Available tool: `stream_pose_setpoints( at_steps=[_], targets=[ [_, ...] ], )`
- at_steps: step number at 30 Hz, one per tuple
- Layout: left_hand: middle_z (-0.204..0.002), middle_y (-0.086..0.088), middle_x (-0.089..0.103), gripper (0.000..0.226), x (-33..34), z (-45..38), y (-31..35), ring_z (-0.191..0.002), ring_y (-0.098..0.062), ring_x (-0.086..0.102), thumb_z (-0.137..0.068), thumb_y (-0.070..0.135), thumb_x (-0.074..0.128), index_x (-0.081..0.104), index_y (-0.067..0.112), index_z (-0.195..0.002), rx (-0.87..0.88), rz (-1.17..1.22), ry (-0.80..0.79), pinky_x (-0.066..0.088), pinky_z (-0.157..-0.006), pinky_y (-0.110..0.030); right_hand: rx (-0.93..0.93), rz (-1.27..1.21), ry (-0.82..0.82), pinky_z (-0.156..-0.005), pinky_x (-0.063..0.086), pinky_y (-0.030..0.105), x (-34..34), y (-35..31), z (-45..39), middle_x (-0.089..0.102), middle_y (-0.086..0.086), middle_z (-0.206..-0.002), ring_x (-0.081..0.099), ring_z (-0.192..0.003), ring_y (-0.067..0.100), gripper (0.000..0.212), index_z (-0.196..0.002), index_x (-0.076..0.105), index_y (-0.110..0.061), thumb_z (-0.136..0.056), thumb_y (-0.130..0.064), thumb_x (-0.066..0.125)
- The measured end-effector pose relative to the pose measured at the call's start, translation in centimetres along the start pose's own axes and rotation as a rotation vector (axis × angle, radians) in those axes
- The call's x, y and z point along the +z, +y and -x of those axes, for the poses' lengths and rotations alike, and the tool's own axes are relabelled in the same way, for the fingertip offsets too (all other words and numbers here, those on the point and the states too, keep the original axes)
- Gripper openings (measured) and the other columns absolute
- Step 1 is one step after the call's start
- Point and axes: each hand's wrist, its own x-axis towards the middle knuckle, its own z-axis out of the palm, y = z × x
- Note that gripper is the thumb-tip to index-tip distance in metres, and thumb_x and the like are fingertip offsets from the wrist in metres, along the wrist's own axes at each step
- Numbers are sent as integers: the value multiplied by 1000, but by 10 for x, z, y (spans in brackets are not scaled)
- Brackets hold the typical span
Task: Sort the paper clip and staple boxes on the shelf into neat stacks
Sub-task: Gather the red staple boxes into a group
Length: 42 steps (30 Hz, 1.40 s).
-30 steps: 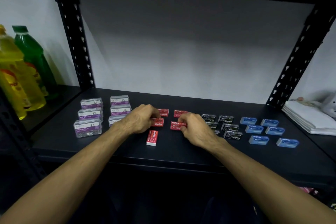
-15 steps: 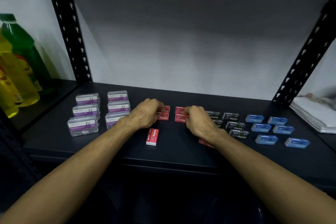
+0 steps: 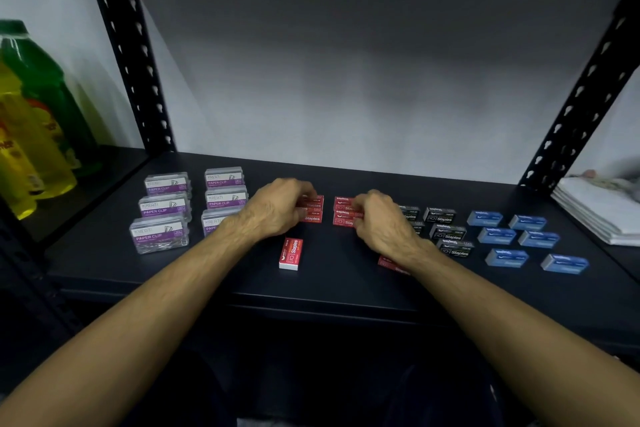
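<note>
On the dark shelf [image 3: 332, 284] my left hand [image 3: 277, 208] grips a small stack of red staple boxes [image 3: 313, 208], fingers curled over them. My right hand [image 3: 381, 222] grips a second stack of red staple boxes [image 3: 343, 213] just to the right. One loose red staple box [image 3: 291, 253] lies in front of my left hand, and another red box [image 3: 391, 263] lies partly hidden under my right wrist. Clear paper clip boxes [image 3: 162, 208] with purple labels stand in two rows at the left. Black staple boxes [image 3: 446, 230] and blue staple boxes [image 3: 519, 239] lie at the right.
Green and yellow bottles [image 3: 38, 121] stand on the neighbouring shelf at the left. Folded white cloths [image 3: 599, 215] lie at the far right. Perforated black uprights [image 3: 128, 48] frame the bay, and the shelf's front edge runs below my forearms.
Both hands moved away from me with red boxes and set them on the rear red boxes, making two short stacks. A red box came into view under my right wrist.
</note>
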Motion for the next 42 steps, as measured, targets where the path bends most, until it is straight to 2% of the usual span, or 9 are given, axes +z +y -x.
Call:
stream_pose_setpoints(
  at_steps=[7,12,18,23,26,31,33,37,42],
  targets=[
    [-112,1,69,29,-12,25,7,-104,-19,65,-91,34,66,64,26,-119,-32,66,37,54,-89,-39,-38,4,109,-75,46,22,-20,2,26,59,9,-113,64,-94,24,25,-117,66,-7,-93,-13,61],
    [-104,3,68,36,-17,47,17,-95,-17,65,-89,45,67,66,16,-110,-137,45,-158,49,-79,-29,-8,1,140,-81,53,30,-29,7,52,65,8,-109,67,-94,23,22,-111,69,-9,-92,-13,59],
    [-76,6,61,35,-9,64,25,-70,-10,59,-83,51,72,56,21,-76,-239,41,-176,39,-55,-24,31,-6,153,-80,55,31,-32,15,83,70,7,-103,68,-92,21,18,-103,72,-9,-92,-11,58],
    [-93,-2,69,38,-7,69,29,-83,-18,66,-84,46,72,66,12,-99,-232,15,-188,56,-78,-37,38,6,176,-76,51,27,-36,21,96,66,3,-102,65,-91,20,18,-99,72,-11,-92,-9,55],
    [-101,-3,70,36,-5,71,30,-89,-19,66,-88,38,69,65,13,-114,-187,10,-193,56,-86,-41,43,0,175,-78,55,33,-36,24,100,67,3,-100,66,-88,20,16,-96,72,-10,-92,-10,57],
    [-127,-4,63,48,0,72,33,-113,-21,61,-89,27,69,56,16,-133,-113,48,-162,50,-98,-39,76,36,156,-75,50,29,-33,29,106,66,4,-100,66,-89,21,15,-101,71,-12,-93,-17,60],
    [-123,-1,64,44,0,72,33,-109,-19,62,-86,23,72,60,17,-128,-77,74,-140,50,-93,-34,93,39,155,-75,48,28,-32,30,109,66,4,-101,65,-91,22,16,-102,71,-11,-93,-19,60],
    [-95,9,59,26,2,71,33,-86,-11,58,-84,14,74,69,21,-109,-24,124,-119,40,-65,-15,117,42,151,-78,55,36,-29,32,110,68,5,-100,66,-88,22,20,-102,71,-10,-94,-23,59],
    [-97,11,60,25,2,70,33,-86,-5,55,-89,12,70,70,21,-112,21,205,-101,36,-65,-4,149,34,118,-75,51,33,-26,34,108,68,5,-97,66,-89,24,24,-97,70,-12,-95,-28,54]
  ],
)
